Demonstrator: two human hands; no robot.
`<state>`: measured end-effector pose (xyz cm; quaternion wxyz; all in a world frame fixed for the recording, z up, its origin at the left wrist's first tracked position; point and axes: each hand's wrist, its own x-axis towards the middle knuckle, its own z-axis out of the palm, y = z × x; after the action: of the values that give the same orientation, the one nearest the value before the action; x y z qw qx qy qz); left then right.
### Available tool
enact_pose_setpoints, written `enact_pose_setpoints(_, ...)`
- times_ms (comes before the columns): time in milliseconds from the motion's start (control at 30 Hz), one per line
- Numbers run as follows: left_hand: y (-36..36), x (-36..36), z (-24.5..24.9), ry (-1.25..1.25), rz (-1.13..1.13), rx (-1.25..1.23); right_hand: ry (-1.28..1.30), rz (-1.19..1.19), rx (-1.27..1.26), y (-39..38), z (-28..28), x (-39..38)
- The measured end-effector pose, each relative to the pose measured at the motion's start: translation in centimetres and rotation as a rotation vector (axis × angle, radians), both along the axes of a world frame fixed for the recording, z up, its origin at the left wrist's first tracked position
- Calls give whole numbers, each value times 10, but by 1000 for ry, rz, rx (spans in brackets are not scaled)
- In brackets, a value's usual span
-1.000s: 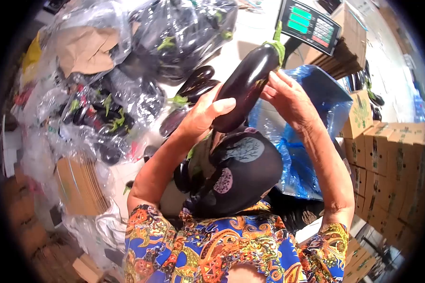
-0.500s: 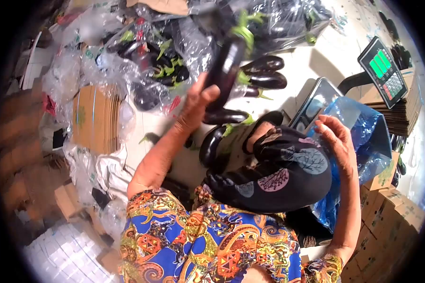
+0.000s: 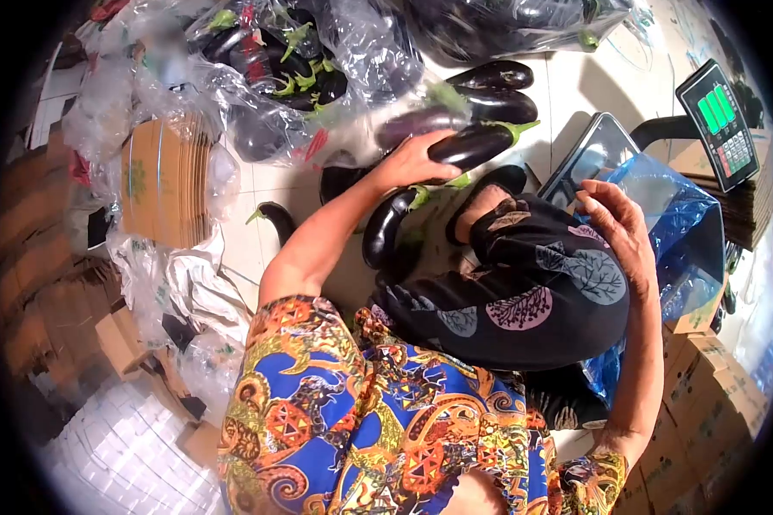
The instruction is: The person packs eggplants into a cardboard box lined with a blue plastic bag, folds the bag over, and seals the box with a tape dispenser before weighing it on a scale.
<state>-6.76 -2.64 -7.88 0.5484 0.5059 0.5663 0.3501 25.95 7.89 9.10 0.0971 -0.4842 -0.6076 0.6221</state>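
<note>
Lowered since the frame half a second back, the left hand [image 3: 412, 163] has come down from mid-air to the floor pile, and the eggplant [image 3: 477, 144] it carried, then standing nearly upright, now lies almost flat. We note that the fingers of this hand are curled together round the blunt end of the eggplant, clamped on it. The right hand [image 3: 614, 227] has stayed at the rim of the blue bag [image 3: 674, 215]; its fingers are apart and slightly bent, holding nothing, and we cannot tell whether they touch the film. The eggplant sits among loose eggplants [image 3: 500, 106] on the tiled floor [image 3: 575, 81], just beside the scale platform [image 3: 588, 159] and below the clear bags [image 3: 275, 77] of further stock. We judge two risks. First, the grip takes one end only, so the free end may lever down and slip from the fingers. Second, the rounded body rests near other rounded bodies and could roll toward the platform edge, scuffing the skin. As for orientation, the long axis runs from lower left to upper right in the head view, close to level with the floor. Its green stalk points right, toward the scale platform; its blunt end points back to the left hand.
</note>
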Motion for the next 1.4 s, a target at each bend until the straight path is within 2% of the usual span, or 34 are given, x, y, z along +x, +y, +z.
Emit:
enact_pose_setpoints(67,16,-1,-32,315,-30,70,2,8,23,1,-5,1)
enact_pose_setpoints(100,21,0,-39,380,-3,104,-10,11,22,-1,-3,-1)
enact_pose_setpoints(133,21,3,-37,428,124,70,-21,14,24,-1,-2,-2)
enact_pose_setpoints(200,19,-11,-70,393,366,68,-31,32,59,0,-6,0)
enact_pose_setpoints(233,9,-13,-74,-41,577,10,-34,40,76,0,-9,1)
enact_pose_setpoints(267,-5,-22,-75,-77,630,-25,-29,40,82,0,-10,1)
enact_pose_setpoints(333,-56,-49,-116,403,365,221,-13,48,89,0,-9,-1)
enact_pose_setpoints(400,-91,-49,-107,829,95,288,-15,23,67,-3,-11,-7)
enact_pose_setpoints(433,-91,-40,-83,904,38,260,-17,25,71,-2,-15,-9)
enact_pose_setpoints(533,-88,-29,-80,1135,12,249,-112,114,117,-3,-11,-15)
enact_pose_setpoints(667,-89,-36,-74,1054,-53,190,-83,90,133,-10,-11,-10)
enact_pose_setpoints(700,-92,-37,-70,981,-15,262,-82,87,149,-11,-10,-9)
enact_pose_setpoints(800,-114,-40,-62,1051,-51,-57,-77,94,172,-12,-13,-7)
enact_pose_setpoints(833,-118,-46,-57,992,-74,-208,-73,102,178,-12,-13,-8)
enact_pose_setpoints(933,-138,-60,-49,801,17,-301,-91,117,169,-11,-12,-10)
enact_pose_setpoints(967,-142,-70,-45,581,21,-379,-77,103,160,-11,-15,-9)
enact_pose_setpoints(1100,-153,-80,-38,-267,371,-898,-97,129,168,-8,-18,-17)
enact_pose_setpoints(1200,-155,-62,-14,-356,533,-989,-82,107,120,-9,-12,-16)
enact_pose_setpoints(1300,-171,-57,7,-599,502,-921,-89,143,115,-7,-11,-12)
enact_pose_setpoints(1400,-160,-38,33,-722,432,-769,-73,82,46,-5,-19,-13)
